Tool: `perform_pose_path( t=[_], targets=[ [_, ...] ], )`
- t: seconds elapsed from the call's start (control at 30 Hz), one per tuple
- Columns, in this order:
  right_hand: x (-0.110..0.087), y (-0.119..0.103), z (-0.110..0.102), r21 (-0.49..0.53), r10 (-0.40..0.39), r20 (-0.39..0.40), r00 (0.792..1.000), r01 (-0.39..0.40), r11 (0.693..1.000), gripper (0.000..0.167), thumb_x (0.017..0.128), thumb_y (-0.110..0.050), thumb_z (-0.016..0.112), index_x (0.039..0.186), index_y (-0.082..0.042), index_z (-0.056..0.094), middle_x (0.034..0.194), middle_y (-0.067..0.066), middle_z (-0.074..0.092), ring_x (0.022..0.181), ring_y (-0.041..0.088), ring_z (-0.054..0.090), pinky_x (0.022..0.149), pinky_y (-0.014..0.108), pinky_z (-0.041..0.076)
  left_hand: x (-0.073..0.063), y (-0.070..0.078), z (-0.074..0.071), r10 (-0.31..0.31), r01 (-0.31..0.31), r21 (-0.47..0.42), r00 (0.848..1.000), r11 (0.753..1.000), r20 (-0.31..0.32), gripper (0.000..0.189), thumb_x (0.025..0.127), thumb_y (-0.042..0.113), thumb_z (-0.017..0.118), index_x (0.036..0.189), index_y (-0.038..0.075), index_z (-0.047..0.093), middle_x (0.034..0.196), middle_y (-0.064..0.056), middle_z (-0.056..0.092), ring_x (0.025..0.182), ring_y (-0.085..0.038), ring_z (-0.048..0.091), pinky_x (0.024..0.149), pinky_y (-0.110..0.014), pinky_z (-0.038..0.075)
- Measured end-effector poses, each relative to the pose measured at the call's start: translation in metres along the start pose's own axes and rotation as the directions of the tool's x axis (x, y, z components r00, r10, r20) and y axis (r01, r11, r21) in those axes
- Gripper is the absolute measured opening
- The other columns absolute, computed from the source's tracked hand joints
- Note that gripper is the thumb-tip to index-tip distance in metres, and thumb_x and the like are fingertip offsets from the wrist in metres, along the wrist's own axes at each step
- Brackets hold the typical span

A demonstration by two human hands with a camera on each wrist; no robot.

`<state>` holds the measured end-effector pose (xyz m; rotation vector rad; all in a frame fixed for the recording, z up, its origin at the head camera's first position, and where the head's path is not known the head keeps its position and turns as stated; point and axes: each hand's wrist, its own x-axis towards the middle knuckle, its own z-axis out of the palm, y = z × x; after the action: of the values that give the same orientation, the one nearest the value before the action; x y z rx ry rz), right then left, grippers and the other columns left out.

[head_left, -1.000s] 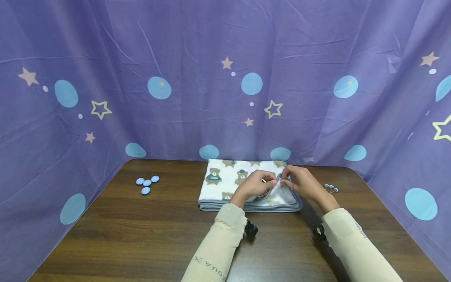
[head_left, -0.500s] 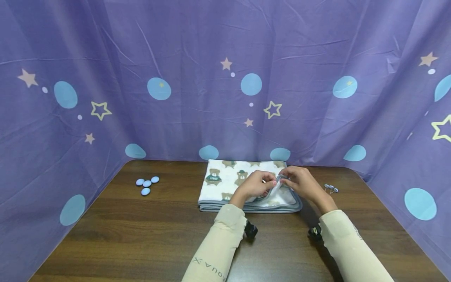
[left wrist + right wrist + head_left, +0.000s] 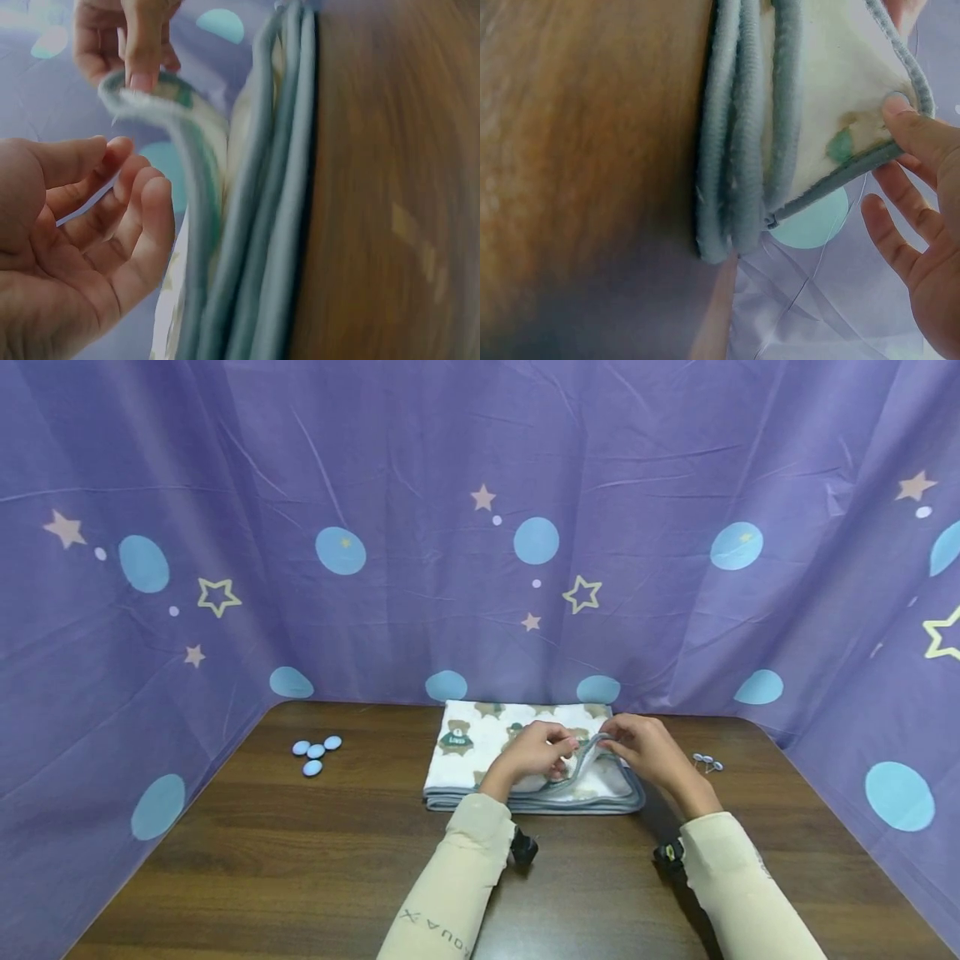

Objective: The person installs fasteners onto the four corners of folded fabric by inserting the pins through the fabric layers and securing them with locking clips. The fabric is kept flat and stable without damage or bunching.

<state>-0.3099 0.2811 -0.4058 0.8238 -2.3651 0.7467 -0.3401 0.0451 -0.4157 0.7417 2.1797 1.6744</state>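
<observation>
Head view: saw folded blanket [image 3: 487,747] below and leftward of right fingers [image 3: 919,135], long axis crosswise; found right hand [image 3: 647,750] nearer, pinching lifted corner [image 3: 924,96], left hand [image 3: 528,750] half-curled, empty.

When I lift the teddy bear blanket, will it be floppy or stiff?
Probably floppy: the teddy bear blanket bends where the right hand pinches it up. It likely won't roll, lying flat, but its loosely stacked layers may slip open.
</observation>
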Motion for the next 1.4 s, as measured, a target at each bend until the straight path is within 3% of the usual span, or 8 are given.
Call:
perform_pose_path(
  t=[0.13,0.3,0.37,0.47,0.6,0.83,1.17,1.4],
  targets=[
    [-0.001,0.001,-0.001,-0.026,-0.02,-0.006,1.0,0.019,0.999,0.021,0.078,-0.001,0.087,0.088,-0.012,0.073,0.077,-0.007,0.068,0.07,0.008,0.063,0.063,0.038,0.057,-0.005,-0.002,-0.019,-0.001,0.002,0.139,1.0,0.99,-0.006,0.027,0.105,0.017,0.06,0.109,-0.008,0.07,0.091,-0.02,0.066,0.069,-0.019,0.065,0.059,-0.03,0.06],
    [-0.001,0.001,0.0,-0.033,-0.023,0.013,1.0,0.023,0.999,0.02,0.079,-0.003,0.087,0.089,-0.014,0.074,0.077,-0.008,0.067,0.07,0.007,0.061,0.063,0.034,0.055,-0.016,-0.005,-0.053,0.008,0.009,0.322,0.999,0.947,-0.051,0.024,0.105,0.018,0.06,0.108,-0.003,0.072,0.088,-0.015,0.067,0.063,-0.015,0.063,0.058,-0.029,0.058],
    [0.0,0.001,0.001,-0.042,-0.025,0.015,1.0,0.025,0.999,0.02,0.079,-0.003,0.087,0.088,-0.014,0.073,0.076,-0.009,0.066,0.069,0.006,0.06,0.062,0.033,0.053,-0.021,-0.007,-0.068,0.03,0.003,0.403,0.997,0.915,-0.075,0.02,0.104,0.018,0.062,0.105,0.001,0.073,0.085,-0.01,0.067,0.061,-0.014,0.062,0.058,-0.029,0.056],
    [0.001,0.001,0.002,-0.059,-0.026,0.013,1.0,0.027,0.998,0.02,0.078,-0.002,0.087,0.087,-0.014,0.073,0.075,-0.009,0.065,0.067,0.006,0.058,0.061,0.031,0.051,-0.028,-0.012,-0.089,0.093,-0.02,0.545,0.99,0.838,-0.105,0.014,0.101,0.016,0.064,0.097,0.006,0.074,0.083,-0.002,0.067,0.066,-0.011,0.061,0.065,-0.028,0.054],
    [0.002,0.0,0.002,-0.073,-0.019,0.015,1.0,0.02,0.997,0.021,0.078,-0.002,0.088,0.087,-0.014,0.073,0.074,-0.009,0.064,0.067,0.006,0.057,0.061,0.031,0.051,-0.04,-0.019,-0.115,0.153,-0.033,0.649,0.98,0.76,-0.13,0.011,0.096,0.013,0.066,0.091,0.008,0.074,0.082,-0.001,0.069,0.076,-0.013,0.06,0.073,-0.032,0.051],
    [0.001,0.0,0.001,-0.068,-0.013,0.025,1.0,0.015,0.998,0.02,0.079,-0.003,0.087,0.087,-0.014,0.073,0.075,-0.009,0.065,0.069,0.007,0.06,0.062,0.032,0.053,-0.064,-0.034,-0.158,0.11,0.044,0.637,0.974,0.77,-0.2,0.009,0.096,0.011,0.068,0.098,0.004,0.074,0.086,-0.004,0.069,0.08,-0.019,0.061,0.074,-0.037,0.052],
    [0.0,0.002,0.001,-0.065,-0.008,0.04,0.999,0.011,0.998,0.019,0.079,-0.002,0.086,0.087,-0.013,0.073,0.075,-0.009,0.064,0.069,0.007,0.059,0.063,0.033,0.052,-0.1,-0.047,-0.222,0.07,0.187,0.631,0.931,0.753,-0.359,0.011,0.096,0.011,0.07,0.102,0.002,0.071,0.089,-0.008,0.07,0.085,-0.025,0.065,0.079,-0.043,0.053],
    [-0.001,0.002,0.001,-0.07,-0.002,0.049,0.999,0.005,0.998,0.018,0.08,-0.002,0.086,0.088,-0.012,0.075,0.077,-0.008,0.067,0.07,0.008,0.06,0.063,0.034,0.052,-0.128,-0.051,-0.254,0.035,0.252,0.604,0.906,0.756,-0.422,0.021,0.098,0.015,0.069,0.112,-0.001,0.069,0.096,-0.011,0.07,0.089,-0.028,0.064,0.081,-0.045,0.052]
  ],
)
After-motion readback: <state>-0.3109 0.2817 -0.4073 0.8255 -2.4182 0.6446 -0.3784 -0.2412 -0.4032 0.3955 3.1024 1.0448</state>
